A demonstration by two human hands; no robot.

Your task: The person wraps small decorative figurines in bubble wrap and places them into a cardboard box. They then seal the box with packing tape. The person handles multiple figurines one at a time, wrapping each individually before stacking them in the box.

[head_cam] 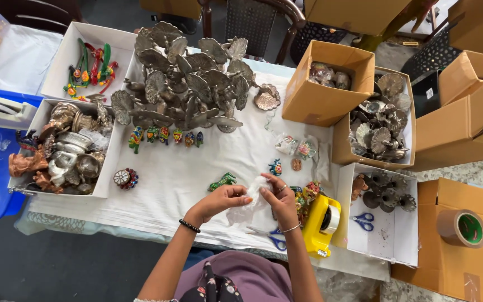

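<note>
My left hand and my right hand meet over the white cloth, both pinching a small piece of clear plastic wrap. Whatever sits inside the wrap is hidden by my fingers. A green painted figurine lies just left of my left hand. A small blue figurine and a brown one lie just beyond my right hand. Blue-handled scissors rest near my right wrist, beside a yellow tape dispenser.
A heap of silver metal peacock figures fills the table's middle back. White boxes hold metal figurines and coloured ornaments. Cardboard boxes stand to the right, one with more silver pieces. A tape roll lies on a carton.
</note>
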